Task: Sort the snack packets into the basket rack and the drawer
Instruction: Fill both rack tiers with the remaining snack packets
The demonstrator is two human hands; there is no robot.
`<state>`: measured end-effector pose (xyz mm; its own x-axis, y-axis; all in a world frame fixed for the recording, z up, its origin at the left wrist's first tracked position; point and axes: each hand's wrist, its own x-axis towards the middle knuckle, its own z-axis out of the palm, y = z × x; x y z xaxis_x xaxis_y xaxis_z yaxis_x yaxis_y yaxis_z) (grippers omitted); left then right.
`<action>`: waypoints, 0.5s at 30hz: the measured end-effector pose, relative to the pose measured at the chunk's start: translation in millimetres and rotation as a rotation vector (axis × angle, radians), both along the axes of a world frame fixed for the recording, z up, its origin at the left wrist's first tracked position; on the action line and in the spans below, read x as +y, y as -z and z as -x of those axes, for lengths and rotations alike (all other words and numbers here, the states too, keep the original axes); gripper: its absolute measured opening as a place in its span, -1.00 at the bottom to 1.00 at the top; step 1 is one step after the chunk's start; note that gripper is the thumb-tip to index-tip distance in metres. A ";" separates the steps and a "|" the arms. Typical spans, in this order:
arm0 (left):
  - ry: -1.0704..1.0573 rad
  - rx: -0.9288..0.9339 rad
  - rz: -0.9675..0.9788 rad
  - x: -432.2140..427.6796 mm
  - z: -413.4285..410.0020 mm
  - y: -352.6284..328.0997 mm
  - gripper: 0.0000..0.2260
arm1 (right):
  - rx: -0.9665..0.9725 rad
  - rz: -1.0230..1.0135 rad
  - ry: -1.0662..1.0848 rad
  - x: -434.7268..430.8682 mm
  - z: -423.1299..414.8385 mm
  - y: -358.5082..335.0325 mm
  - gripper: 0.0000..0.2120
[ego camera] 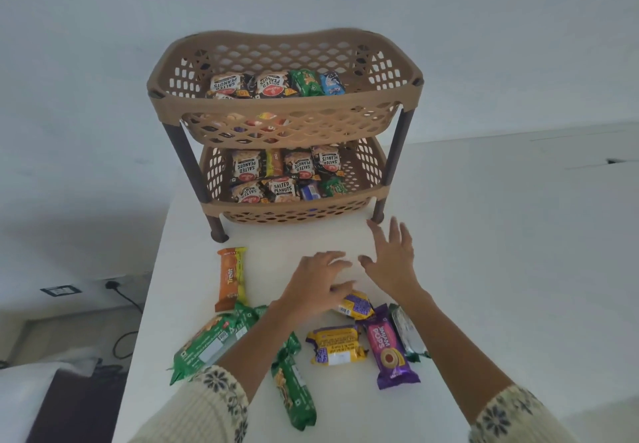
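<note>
yellow packet under left hand's loose grip; right hand splayed, fingers apart

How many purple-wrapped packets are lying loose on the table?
1: the purple biscuit packet, right of the yellow packet. The left hand may hide others.

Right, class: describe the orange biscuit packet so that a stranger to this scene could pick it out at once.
Start at the two-tier basket rack on the white table. In front of the rack's front left leg lies the orange biscuit packet, lengthwise, apart from the heap. It is the only orange one, with a yellow strip down its right edge.
</note>
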<state>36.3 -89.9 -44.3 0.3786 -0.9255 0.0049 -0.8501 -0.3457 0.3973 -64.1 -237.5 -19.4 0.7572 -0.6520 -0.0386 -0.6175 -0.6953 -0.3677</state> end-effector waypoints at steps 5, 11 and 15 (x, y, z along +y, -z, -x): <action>0.022 0.306 -0.179 10.2 11.3 2.0 -0.23 | 0.400 -0.268 0.101 -1.3 50.9 -2.6 -0.34; -0.003 0.250 -0.248 13.1 15.8 -6.5 -0.36 | 0.400 -0.437 0.135 8.4 76.6 -10.1 -0.37; -0.089 0.148 -0.188 16.9 20.3 -14.5 -0.46 | 0.378 -0.396 0.104 18.6 78.3 -14.0 -0.46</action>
